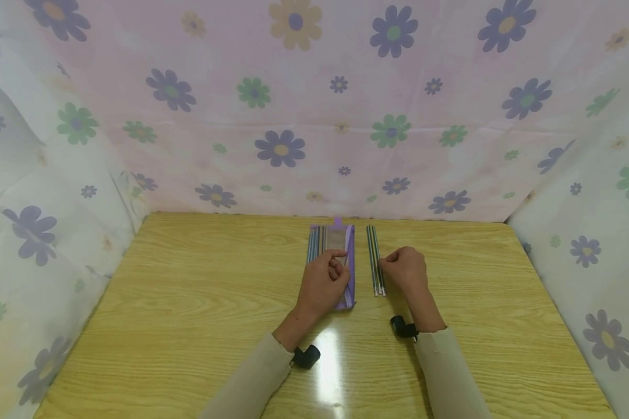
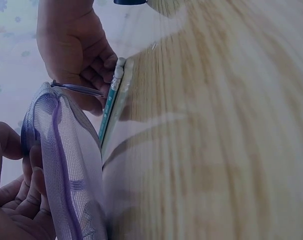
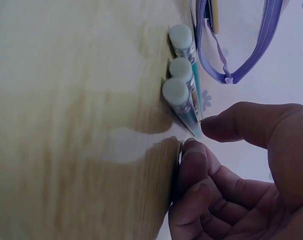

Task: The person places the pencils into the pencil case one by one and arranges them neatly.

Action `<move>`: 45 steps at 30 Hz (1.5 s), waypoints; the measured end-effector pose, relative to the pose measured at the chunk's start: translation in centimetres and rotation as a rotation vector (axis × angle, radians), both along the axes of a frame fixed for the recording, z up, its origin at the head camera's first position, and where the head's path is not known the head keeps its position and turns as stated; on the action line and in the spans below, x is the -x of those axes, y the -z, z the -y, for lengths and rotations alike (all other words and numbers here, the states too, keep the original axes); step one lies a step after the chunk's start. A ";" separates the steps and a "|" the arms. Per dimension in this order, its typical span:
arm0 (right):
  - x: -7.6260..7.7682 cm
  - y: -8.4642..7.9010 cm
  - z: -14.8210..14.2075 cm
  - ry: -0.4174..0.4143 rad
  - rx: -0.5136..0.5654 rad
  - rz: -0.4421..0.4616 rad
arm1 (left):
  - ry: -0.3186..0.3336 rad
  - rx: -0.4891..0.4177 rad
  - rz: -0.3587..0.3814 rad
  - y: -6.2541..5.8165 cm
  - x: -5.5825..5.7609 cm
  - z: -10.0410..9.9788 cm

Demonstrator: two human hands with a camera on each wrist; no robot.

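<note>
A purple mesh zip pencil case (image 1: 352, 250) lies near the table's back edge with several pencils (image 1: 313, 244) inside. My left hand (image 1: 322, 285) is over its lower right part; in the left wrist view the thumb and fingers (image 2: 34, 170) pinch the edge of the case (image 2: 71, 165). To the right, three pencils with white erasers (image 3: 180, 67) lie side by side, eraser ends toward me. My right hand (image 1: 409, 270) is beside them, thumb (image 3: 226, 125) and forefinger meeting at the rightmost pencil (image 3: 176, 95). The fingers partly hide that pencil's far length.
The wood-grain table (image 1: 199, 302) is bounded at the back by a flowered cloth (image 1: 314, 174), with more cloth on both sides. Black wrist cameras (image 1: 306, 357) sit on both wrists, close above the table.
</note>
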State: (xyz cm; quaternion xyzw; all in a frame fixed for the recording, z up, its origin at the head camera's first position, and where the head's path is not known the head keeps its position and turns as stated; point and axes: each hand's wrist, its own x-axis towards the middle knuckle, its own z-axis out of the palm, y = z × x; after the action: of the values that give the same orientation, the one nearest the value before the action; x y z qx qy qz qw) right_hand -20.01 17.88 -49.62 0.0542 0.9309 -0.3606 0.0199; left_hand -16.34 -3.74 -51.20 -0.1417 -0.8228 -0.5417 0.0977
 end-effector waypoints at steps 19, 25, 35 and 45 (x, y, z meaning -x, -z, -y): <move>-0.1 -0.1 0.4 0.025 -0.090 0.030 | -0.003 -0.002 0.033 0.0 0.2 0.0; -0.1 -0.2 0.4 0.036 -0.124 0.069 | -0.003 -0.002 0.013 0.0 0.1 0.0; -0.3 -0.3 0.5 0.020 -0.113 0.071 | -0.007 -0.005 0.005 -0.1 0.0 0.0; -0.6 -1.1 0.4 -0.016 -0.081 0.065 | -0.002 -0.015 0.000 -0.1 0.0 0.0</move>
State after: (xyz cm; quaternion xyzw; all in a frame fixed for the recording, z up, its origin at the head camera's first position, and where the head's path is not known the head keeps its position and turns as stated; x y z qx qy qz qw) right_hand -19.44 17.45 -48.51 0.0591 0.9441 -0.3204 0.0507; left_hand -16.32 -3.77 -51.13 -0.1403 -0.8188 -0.5478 0.0993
